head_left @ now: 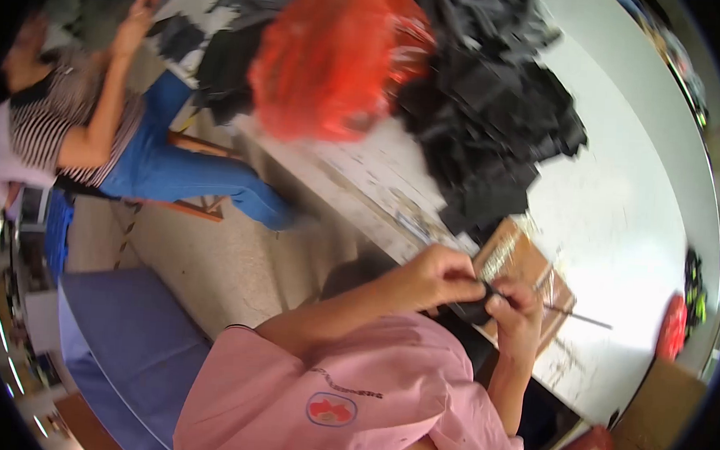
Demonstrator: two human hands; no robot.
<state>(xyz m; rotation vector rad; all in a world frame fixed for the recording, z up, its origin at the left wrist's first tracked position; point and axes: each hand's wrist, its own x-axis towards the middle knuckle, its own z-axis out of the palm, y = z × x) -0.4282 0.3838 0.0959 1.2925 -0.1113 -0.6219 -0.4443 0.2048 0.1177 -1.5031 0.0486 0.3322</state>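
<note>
Black piece [489, 291] pinched between left fingers [461, 291] and right fingers [517, 295].

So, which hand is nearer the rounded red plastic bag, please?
Left. In the picture, the left hand is below and right of the bag; the right hand is further right and lower.

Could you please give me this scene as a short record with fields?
Left hand: pinches a small black piece
Right hand: closed on the same piece, beside the left
Thin rod: extends rightward beyond the right hand; whether held is unclear
Brown block: on the white table, by the right hand
Black pile: on the table, beyond the hands
Red bag: left of the pile, blurred
Co-worker: seated at left
</note>
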